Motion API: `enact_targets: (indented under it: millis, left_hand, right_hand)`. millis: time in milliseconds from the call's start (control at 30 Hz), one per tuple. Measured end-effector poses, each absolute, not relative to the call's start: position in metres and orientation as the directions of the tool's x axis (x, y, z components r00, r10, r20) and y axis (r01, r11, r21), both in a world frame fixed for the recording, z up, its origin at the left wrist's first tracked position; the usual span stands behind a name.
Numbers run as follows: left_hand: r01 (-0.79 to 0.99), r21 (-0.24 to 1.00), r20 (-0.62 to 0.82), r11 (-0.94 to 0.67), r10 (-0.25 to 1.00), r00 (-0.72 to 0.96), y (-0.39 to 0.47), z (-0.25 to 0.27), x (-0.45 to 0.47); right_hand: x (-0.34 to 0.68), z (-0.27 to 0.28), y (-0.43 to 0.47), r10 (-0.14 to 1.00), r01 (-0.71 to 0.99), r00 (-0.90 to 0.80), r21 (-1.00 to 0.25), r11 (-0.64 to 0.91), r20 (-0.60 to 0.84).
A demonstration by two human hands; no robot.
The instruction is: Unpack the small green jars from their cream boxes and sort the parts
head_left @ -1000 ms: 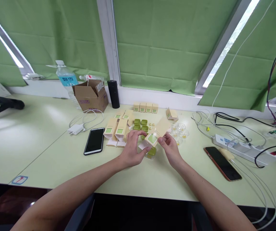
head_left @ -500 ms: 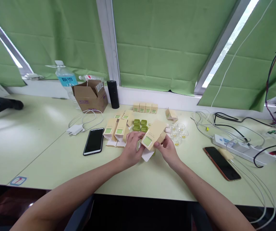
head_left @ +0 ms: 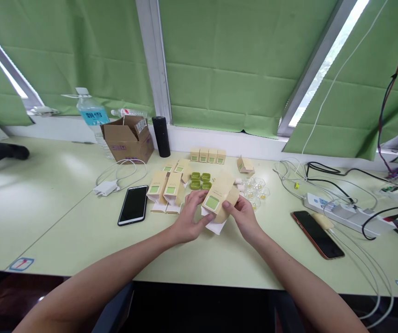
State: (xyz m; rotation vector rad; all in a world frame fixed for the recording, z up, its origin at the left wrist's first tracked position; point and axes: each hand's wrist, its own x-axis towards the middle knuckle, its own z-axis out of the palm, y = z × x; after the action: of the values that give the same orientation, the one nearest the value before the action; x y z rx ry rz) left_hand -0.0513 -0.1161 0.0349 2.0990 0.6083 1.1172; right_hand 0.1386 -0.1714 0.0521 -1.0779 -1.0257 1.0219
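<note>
Both hands hold a tan cardboard box (head_left: 221, 189) with a green square label, tilted over the table with white flaps hanging at its near end. My left hand (head_left: 190, 222) grips its left side, thumb by the flaps. My right hand (head_left: 244, 218) is closed on the other side, thumb pressed on the box's side face. Beyond it sit several small green cups (head_left: 195, 185), partly hidden by the box. To the right are several clear plastic cups (head_left: 259, 189) with yellow spots, and small pinkish pieces (head_left: 238, 181). Similar tan boxes (head_left: 173, 187) with flaps out stand left.
A row of small tan boxes (head_left: 208, 155) and another box (head_left: 245, 164) are at the back. Phones lie left (head_left: 132, 206) and right (head_left: 318, 235). A power strip (head_left: 347, 215) with cables is at right. A brown carton (head_left: 129, 138) and black cylinder (head_left: 161, 136) stand by the wall.
The held box has turned, showing more of its right side face. My right thumb has moved onto that face, and the white flaps have shifted. The whole view has moved slightly.
</note>
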Motion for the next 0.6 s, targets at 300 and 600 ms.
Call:
enact_targets:
  millis: [300,600]
  left_hand:
    - [0.212,0.730,0.457,-0.649,0.695,0.555,-0.114,0.047,-0.049]
    - [-0.015,0.921,0.373,-0.390,0.867,0.330,-0.102,0.044,-0.045]
  right_hand:
    - [0.140,0.050,-0.174,0.958,-0.109,0.268,-0.984,0.140,0.106]
    - [0.137,0.054,-0.185,0.921,0.180,0.212,-0.939,0.293,0.328]
